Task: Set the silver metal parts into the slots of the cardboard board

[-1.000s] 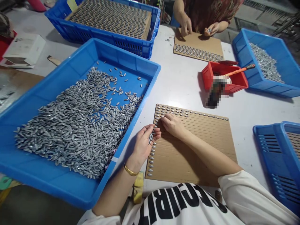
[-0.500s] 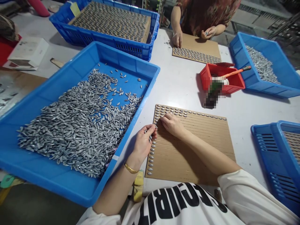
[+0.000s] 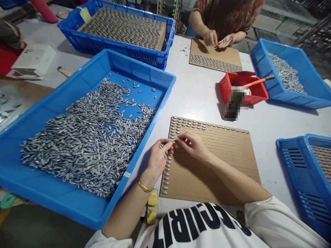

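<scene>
My left hand (image 3: 158,156) is closed around several small grey spindle-shaped metal pieces (image 3: 162,146), with one piece at its thumb tip. It is over the left edge of a brown cardboard sheet (image 3: 214,165) scored with lines. My right hand (image 3: 192,144) hovers just right of it, thumb and forefinger brought together; whether a piece is between them is too small to tell. Rows of metal pieces (image 3: 188,124) lie along the sheet's top left, with a single column down its left edge. A blue tray (image 3: 103,208) beside my left arm holds a large heap of them.
Across the table a co-worker's hands (image 3: 217,38) are over another cardboard sheet (image 3: 227,55). A red bin (image 3: 258,94) with an orange-handled tool stands by a blue tub (image 3: 320,100). Blue crates sit at the right (image 3: 294,175) and back left (image 3: 147,57).
My right hand has drawn back from the sheet's rows, down and slightly right, beside my left fingertips. My left hand has hardly moved. The co-worker's hands have come together.
</scene>
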Demonstrator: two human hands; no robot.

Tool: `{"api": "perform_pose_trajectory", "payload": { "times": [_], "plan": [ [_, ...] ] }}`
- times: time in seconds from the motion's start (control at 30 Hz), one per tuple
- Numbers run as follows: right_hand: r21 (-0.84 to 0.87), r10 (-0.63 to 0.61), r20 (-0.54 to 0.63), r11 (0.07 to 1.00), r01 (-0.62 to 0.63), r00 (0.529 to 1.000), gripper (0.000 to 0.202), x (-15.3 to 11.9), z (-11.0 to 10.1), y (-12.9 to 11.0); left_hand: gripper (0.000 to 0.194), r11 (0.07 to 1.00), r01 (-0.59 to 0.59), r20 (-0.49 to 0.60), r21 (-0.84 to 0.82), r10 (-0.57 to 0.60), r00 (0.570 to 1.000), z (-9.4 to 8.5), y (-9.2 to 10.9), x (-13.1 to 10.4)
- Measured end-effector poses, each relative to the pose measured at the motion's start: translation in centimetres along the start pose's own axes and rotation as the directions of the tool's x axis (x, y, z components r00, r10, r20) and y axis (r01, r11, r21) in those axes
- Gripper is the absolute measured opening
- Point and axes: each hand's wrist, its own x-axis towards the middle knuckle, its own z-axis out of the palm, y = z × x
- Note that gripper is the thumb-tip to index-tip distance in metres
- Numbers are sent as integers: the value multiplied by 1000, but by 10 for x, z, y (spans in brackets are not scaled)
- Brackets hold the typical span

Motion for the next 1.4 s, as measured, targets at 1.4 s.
{"api": "perform_pose_trajectory", "payload": {
  "times": [1.4],
  "plan": [
    [-254,-86,211,957,140,974,26,-15,-8,20,22,960,123,-110,-253,-155,982,-6,16,6]
  ]
}}
